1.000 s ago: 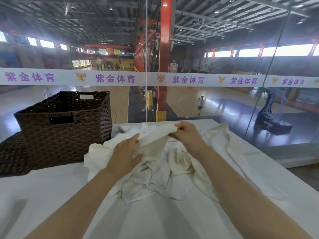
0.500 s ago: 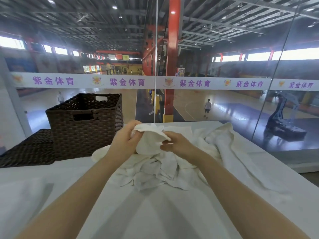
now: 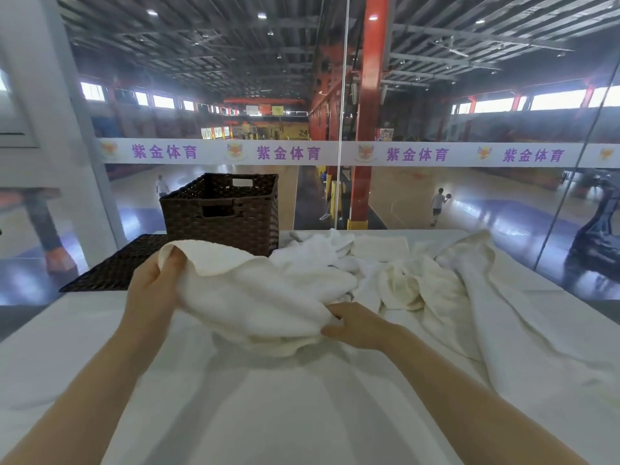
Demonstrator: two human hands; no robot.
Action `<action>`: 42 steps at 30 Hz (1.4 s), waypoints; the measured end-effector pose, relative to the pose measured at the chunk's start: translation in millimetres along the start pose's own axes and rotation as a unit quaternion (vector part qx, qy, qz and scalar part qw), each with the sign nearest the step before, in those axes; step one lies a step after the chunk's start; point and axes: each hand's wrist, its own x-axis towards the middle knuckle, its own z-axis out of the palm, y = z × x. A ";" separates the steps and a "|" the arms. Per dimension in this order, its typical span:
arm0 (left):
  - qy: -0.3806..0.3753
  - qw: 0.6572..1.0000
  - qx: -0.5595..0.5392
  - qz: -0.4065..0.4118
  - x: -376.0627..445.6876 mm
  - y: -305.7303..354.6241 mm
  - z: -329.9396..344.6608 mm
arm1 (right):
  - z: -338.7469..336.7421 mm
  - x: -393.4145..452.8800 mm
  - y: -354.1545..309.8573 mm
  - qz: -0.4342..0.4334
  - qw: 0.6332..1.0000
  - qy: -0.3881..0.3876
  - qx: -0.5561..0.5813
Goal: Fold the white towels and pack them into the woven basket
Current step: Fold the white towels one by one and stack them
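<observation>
- Behind the glass wall we look down on a large sports hall with a wooden court; a white banner [image 3: 335,154] runs across the glass and repeats the purple characters 紫金体育 beside a winged emblem, and a yellow sign far back reads "24".
- White-covered worktop [image 3: 302,414]: we see it carrying everything, with no towel yet lying squared off near us.
- Heap of white towels [image 3: 419,280]: crumpled and loose at centre and right, so we judge most of the folding is left; one small flat piece [image 3: 380,246] at the far edge may already be folded, though we cannot be sure.
- Woven basket [image 3: 231,216]: it stands upright at the far left, just beyond the heap, on a flat woven panel [image 3: 117,266]; its inside is hidden from us, so we cannot tell whether anything is packed.
- Towel in work [image 3: 255,297]: lifted off the worktop between both hands, still bunched, so we judge folding is at its start.
- Left hand [image 3: 154,290]: grips the towel's raised upper edge.
- Right hand [image 3: 359,325]: pinches its lower edge.
</observation>
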 end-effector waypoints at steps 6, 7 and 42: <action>-0.026 0.989 0.139 -0.033 -13.3 -43.5 -43.3 | 28.3 -18.9 -4.9 0.046 0.995 -0.083 -0.008; -0.043 0.986 0.154 -0.046 -14.9 -51.7 -45.7 | 32.3 -21.2 -10.4 0.042 0.992 -0.123 -0.007; -0.280 0.889 0.345 -0.114 -89.4 -133.2 -35.1 | 47.5 -25.5 -1.0 0.184 0.846 0.269 0.423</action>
